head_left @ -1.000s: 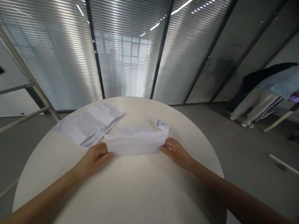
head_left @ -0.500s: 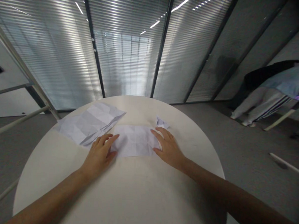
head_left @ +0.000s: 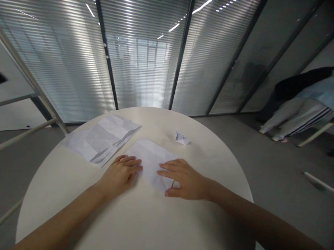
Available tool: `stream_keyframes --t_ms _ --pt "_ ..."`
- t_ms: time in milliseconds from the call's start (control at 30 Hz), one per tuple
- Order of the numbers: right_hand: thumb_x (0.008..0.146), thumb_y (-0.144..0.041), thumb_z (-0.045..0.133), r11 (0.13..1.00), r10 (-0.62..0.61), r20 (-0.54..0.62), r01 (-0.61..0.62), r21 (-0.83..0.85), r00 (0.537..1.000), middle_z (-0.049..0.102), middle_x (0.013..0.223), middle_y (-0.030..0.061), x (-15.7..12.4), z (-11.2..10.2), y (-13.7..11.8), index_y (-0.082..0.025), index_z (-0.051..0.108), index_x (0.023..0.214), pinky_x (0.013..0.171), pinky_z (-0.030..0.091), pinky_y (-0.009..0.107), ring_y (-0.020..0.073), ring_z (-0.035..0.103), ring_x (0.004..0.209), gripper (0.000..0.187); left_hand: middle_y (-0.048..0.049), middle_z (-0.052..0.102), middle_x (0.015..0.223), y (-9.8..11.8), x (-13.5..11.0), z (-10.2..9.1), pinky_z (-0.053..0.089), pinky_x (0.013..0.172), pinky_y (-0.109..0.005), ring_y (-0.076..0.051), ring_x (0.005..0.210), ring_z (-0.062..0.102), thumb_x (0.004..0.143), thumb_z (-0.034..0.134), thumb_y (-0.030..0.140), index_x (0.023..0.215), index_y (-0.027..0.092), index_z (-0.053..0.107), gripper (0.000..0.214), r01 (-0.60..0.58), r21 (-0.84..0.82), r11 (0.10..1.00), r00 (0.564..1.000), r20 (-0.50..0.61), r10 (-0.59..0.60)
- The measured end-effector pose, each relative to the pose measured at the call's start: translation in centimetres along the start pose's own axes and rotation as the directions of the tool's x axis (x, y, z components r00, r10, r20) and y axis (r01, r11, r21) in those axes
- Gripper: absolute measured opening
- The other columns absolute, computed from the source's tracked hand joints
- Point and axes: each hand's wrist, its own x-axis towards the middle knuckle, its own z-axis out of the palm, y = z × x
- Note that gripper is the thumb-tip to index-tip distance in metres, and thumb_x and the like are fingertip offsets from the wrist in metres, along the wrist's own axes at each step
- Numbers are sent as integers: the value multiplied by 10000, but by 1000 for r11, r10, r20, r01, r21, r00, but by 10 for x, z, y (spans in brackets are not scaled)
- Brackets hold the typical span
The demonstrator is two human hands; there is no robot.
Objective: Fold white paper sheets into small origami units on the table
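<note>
A creased sheet of white paper (head_left: 151,155) lies at a slant on the round white table (head_left: 149,221). My left hand (head_left: 122,175) rests on its left edge, fingers stretched out flat. On the paper's right side lies my right hand (head_left: 183,177), its fingers spread and the thumb apart near the lower corner. Part of the sheet is hidden under both hands. Beyond my right hand sits a small folded paper piece (head_left: 181,138). Several creased paper sheets (head_left: 106,137) are stacked loosely at the table's far left.
Behind the table stands a glass wall with blinds (head_left: 142,67). A pale metal frame (head_left: 26,135) rises at the left. Over on the right, a person in grey striped trousers (head_left: 302,113) stands near a table leg (head_left: 314,135).
The paper has turned from lying straight to a slant. My right hand has moved down and slightly left; my left hand has shifted right onto the sheet.
</note>
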Motion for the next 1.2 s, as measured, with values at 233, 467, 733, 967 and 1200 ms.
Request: stream_keyframes --t_ms 233,467,733,967,1200 --pt "857 -560 487 961 -214 50 201 192 976 549 1318 53 4 -13 -40 -248 509 1293 1036 288 379 220 475 1207 537 -122 414 1424 3 -1 9 294 1078 -492 -291 1313 380 883 436 500 1346 207 447 547 87 -20 996 996 -5 -87" --pt "869 -536 469 999 -29 -66 30 15 997 305 1481 147 42 9 -15 -137 337 1407 1111 198 427 261 273 1360 683 -92 221 1512 -1 -7 12 169 1116 -515 -297 1385 220 856 356 642 1459 238 209 740 68 17 998 993 97 -69" --pt "864 -624 384 992 -124 69 124 0 990 176 1527 118 23 13 3 -190 187 1465 1133 83 497 264 115 1412 767 -144 139 1520 -5 -15 7 121 1128 -486 -294 1400 168 809 359 707 1476 172 93 895 53 34 998 982 178 -58" --pt "755 -624 568 987 -136 113 125 104 984 200 1522 87 -16 3 11 -228 148 1470 1145 21 468 256 153 1407 919 -95 20 1536 -13 -17 -7 97 1105 -556 -343 1402 80 762 458 708 1455 336 143 848 -41 -64 997 965 256 56" --pt "773 -636 530 993 -98 78 92 73 992 193 1513 147 -18 4 5 -155 154 1470 1144 62 461 260 191 1397 926 -95 48 1540 -21 -19 -9 78 1106 -563 -361 1401 73 599 593 750 1453 323 168 1045 -57 -115 992 954 285 88"
